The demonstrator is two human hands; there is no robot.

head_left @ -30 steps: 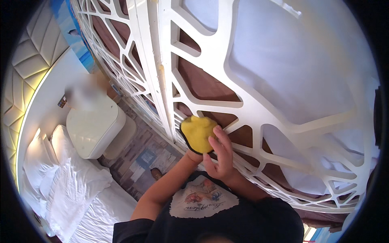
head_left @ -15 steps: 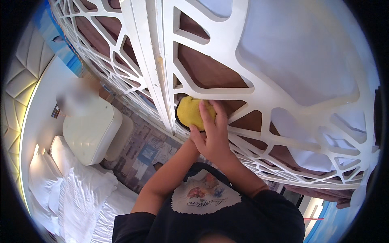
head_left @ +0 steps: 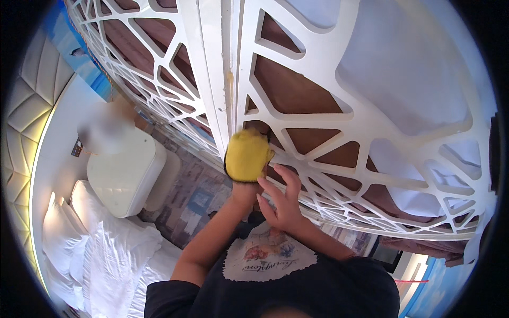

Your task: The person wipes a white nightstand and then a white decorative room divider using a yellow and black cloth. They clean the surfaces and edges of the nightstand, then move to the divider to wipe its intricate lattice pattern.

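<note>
A yellow cloth mitt with a dark edge covers my left hand, so its fingers are hidden. My left wrist shows just below the dark edge, in front of the white lattice panel. Close by on the right, my right hand is open and holds nothing, its fingers spread near the mitt's lower right side. The mitt is slightly blurred, and I cannot tell whether it touches the white post behind it.
Another lattice panel stands left of the post. Brown cloth shows through the openings. At the left are a cream table, a bed with white bedding, and a padded wall. A patterned floor lies below.
My right hand has come off the mitt and moved lower, its fingers spreading. The mitt now faces me more fully on my left hand. The panels sit farther right in view.
</note>
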